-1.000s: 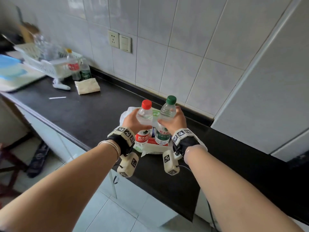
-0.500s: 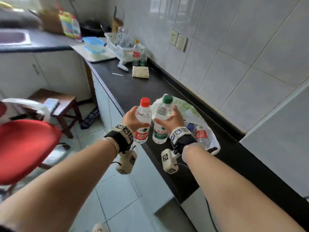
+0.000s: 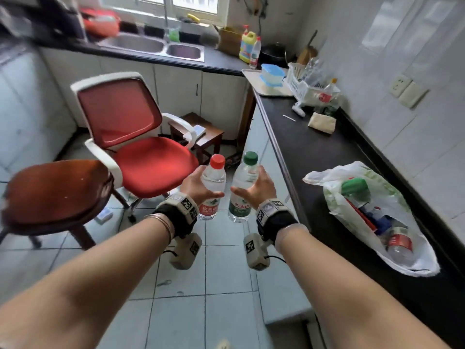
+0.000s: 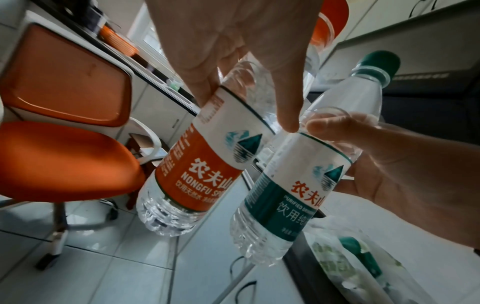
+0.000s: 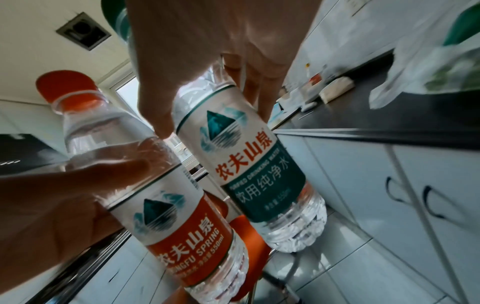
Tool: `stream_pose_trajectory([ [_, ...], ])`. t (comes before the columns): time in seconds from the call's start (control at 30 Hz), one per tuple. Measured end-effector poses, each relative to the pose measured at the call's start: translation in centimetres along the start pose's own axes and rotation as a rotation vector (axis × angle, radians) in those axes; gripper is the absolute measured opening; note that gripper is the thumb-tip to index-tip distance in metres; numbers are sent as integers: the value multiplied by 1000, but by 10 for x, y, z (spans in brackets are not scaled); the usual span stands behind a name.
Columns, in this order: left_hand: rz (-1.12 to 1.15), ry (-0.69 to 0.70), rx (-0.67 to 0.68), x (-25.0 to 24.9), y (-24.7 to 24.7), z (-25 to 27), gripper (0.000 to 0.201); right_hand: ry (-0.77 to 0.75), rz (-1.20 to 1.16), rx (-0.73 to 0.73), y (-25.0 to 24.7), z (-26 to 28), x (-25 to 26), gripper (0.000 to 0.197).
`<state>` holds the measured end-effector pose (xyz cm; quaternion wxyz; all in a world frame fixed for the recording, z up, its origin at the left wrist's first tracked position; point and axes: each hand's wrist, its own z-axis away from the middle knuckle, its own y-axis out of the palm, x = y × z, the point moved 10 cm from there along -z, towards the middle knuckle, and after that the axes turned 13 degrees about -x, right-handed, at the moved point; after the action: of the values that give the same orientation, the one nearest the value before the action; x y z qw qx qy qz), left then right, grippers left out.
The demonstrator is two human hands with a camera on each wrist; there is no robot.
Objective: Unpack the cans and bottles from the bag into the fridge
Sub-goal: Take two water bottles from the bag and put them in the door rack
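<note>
My left hand (image 3: 198, 185) grips a clear water bottle with a red cap and red label (image 3: 212, 187), upright over the floor; the same red-label bottle (image 4: 197, 164) fills the left wrist view. My right hand (image 3: 256, 187) grips a green-cap, green-label bottle (image 3: 242, 190), seen close as the green-label bottle (image 5: 249, 164) in the right wrist view. The two bottles stand side by side, a little apart. On the black counter (image 3: 309, 152) to my right lies the white plastic bag (image 3: 407, 258), open, with more bottles inside. No fridge is in view.
A red office chair (image 3: 136, 147) and a brown round stool (image 3: 52, 195) stand on the tiled floor ahead left. A small wooden stool (image 3: 201, 134) sits by the cabinets. A steel sink (image 3: 161, 46) is at the back, a white dish rack (image 3: 307, 84) on the counter.
I have lifted both bottles off the bag and turned left away from the counter. The bag now lies to my right and the chair and sink have come into view.
</note>
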<state>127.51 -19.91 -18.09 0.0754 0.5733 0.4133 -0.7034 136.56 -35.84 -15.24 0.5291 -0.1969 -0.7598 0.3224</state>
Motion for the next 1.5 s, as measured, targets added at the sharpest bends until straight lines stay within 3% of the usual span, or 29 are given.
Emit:
stream_pose_trajectory([
  [0.2,-43,-67,-133,61,-114,43,72,-125,-26,188,85,58,82,65],
  [0.47,74,-235,-435,120,-236,128,64,-355,-158,399,147,136,193,69],
  [0.73,136,-393,-807,151,-336,255,65,-536,-307,647,174,247,286,72],
  [1.0,156,-464,-1062,175,-440,386,73,-737,-413,839,173,389,388,68],
  [1.23,129,-480,-1186,203,-542,484,69,-742,-448,933,196,512,464,83],
  [1.5,75,-449,-1185,243,-645,543,66,-765,-441,862,218,599,541,85],
])
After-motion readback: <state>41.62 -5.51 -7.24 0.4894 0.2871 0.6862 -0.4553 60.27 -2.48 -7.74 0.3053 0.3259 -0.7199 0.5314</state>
